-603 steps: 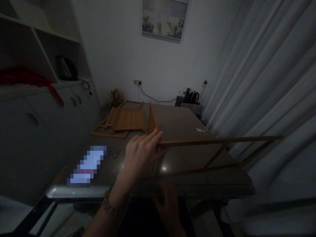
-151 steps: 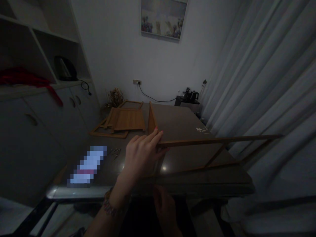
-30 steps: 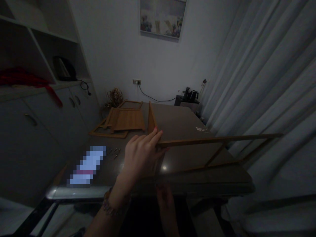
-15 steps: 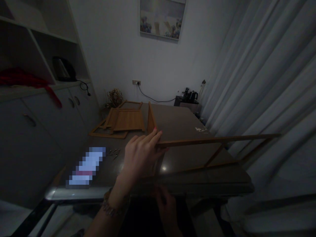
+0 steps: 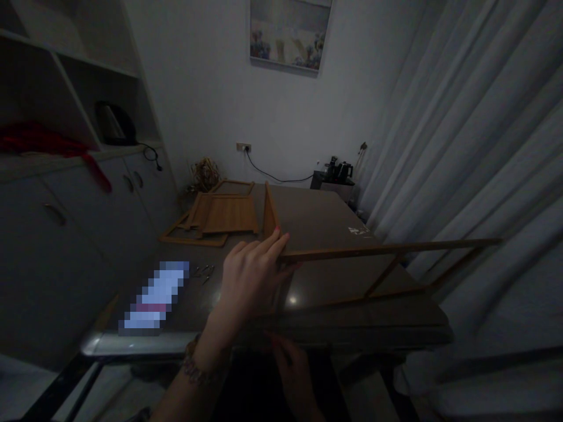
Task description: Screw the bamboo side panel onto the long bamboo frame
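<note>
My left hand (image 5: pixel 253 272) is closed around the near end of a long wooden frame (image 5: pixel 352 252), which stands on edge and stretches to the right past the table edge. Just beyond its fingertips, a narrow wooden panel (image 5: pixel 270 211) stands upright; whether the two are joined is hidden. Below, at the table's front edge, my right hand (image 5: pixel 292 366) has its fingers drawn together near the frame's lower end. What they pinch is too dark to make out. Several small metal screws (image 5: pixel 204 272) lie left of my left hand, beside a blurred-out phone-like rectangle (image 5: pixel 153 299).
Slatted wooden panel (image 5: pixel 229 214) and wooden frames (image 5: pixel 193 240) lie stacked on the brown table (image 5: pixel 308 205), back left. White cabinets (image 5: pixel 88 205) with a kettle (image 5: pixel 115 123) line the left; a pale curtain (image 5: pixel 461 146) hangs at right.
My right hand has shifted slightly left along the table's front edge. My left hand and the wooden frame stay in place.
</note>
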`<state>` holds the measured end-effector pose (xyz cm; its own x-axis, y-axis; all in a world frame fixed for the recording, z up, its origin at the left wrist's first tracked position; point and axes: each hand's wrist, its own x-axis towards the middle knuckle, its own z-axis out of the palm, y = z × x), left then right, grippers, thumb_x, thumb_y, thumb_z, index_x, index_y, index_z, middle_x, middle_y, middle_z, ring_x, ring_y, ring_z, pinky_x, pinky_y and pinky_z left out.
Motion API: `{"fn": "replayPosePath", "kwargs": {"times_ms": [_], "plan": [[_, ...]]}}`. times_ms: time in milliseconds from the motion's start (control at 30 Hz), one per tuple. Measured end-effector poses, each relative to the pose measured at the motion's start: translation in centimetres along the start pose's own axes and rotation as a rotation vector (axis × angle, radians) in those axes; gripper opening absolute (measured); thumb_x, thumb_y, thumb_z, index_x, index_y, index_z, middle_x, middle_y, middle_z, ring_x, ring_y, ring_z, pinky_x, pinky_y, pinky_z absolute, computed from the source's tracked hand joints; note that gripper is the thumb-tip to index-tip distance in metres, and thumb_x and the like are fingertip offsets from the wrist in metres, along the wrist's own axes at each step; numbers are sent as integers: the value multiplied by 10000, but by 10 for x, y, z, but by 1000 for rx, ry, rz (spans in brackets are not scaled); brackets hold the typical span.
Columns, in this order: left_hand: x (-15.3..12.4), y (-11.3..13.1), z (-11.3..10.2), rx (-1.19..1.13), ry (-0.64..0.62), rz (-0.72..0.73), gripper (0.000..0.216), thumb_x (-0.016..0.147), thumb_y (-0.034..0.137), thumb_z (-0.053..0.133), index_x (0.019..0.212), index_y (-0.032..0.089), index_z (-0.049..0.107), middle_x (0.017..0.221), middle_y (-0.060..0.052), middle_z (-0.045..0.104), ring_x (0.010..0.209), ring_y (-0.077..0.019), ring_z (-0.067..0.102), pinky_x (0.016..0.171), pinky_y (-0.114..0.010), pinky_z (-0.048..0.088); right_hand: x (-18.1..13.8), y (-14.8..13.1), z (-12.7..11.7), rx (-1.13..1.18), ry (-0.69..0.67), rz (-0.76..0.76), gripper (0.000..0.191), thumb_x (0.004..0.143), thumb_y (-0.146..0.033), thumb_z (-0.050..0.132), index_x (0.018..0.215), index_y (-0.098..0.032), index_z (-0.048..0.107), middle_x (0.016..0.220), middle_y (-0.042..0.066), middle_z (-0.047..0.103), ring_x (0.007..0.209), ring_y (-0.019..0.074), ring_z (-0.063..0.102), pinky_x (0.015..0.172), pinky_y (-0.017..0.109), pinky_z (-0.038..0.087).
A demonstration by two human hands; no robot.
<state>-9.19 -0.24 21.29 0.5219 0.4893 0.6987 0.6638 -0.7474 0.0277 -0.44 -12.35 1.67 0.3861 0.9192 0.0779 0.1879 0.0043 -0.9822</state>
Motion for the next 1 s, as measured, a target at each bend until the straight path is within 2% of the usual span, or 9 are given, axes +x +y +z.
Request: {"fn": "replayPosePath", "kwargs": {"times_ms": [100,267,500,600,700,800,1000], "plan": [[0,0,0,-15,-1,2,481,813,475,577,1230,235,570,1244,-67,616,832,-239,678,698,-404,480,-2,-5,1,34,28,35,327,893,-460,513,1006,-244,731,1039,56,719,989,234,654,906,333,482],[0,0,0,-21,6,4,488,799,464,600,1229,234,574,1229,-74,626,823,-242,679,691,-405,484,-5,1,4,45,111,98,404,890,-532,470,1002,-234,719,1015,58,717,939,221,661,854,307,507],[0,-1,1,-3,-7,7,490,814,471,581,1241,233,558,1256,-52,608,839,-233,673,704,-403,481,-7,13,4,72,66,59,516,907,-602,355,1148,-264,661,1220,43,635,1162,205,554,1033,356,393],[0,-2,1,1,-16,2,505,810,483,579,1249,234,552,1259,-55,605,831,-237,675,702,-409,482,-6,9,1,-1,26,-8,438,918,-538,400,1197,-291,631,1253,28,615,1202,207,523,1050,375,377],[0,-1,1,-2,-10,4,497,805,480,586,1238,236,562,1253,-61,609,830,-238,678,700,-406,482,-4,6,-1,-91,41,-78,361,915,-431,470,1220,-298,610,1250,34,614,1180,210,540,1024,375,407],[-1,-1,1,-3,4,12,480,816,476,575,1228,232,569,1237,-65,619,828,-235,677,698,-399,479,-3,10,0,-139,80,-121,349,908,-370,496,1229,-282,599,1241,46,620,1143,209,571,982,358,448],[-1,-1,1,16,1,8,485,825,489,555,1236,233,562,1246,-52,613,842,-235,675,701,-397,471,0,22,-5,-267,42,-218,315,915,-318,484,1197,-286,622,1160,43,672,1063,226,628,946,367,468]]}}
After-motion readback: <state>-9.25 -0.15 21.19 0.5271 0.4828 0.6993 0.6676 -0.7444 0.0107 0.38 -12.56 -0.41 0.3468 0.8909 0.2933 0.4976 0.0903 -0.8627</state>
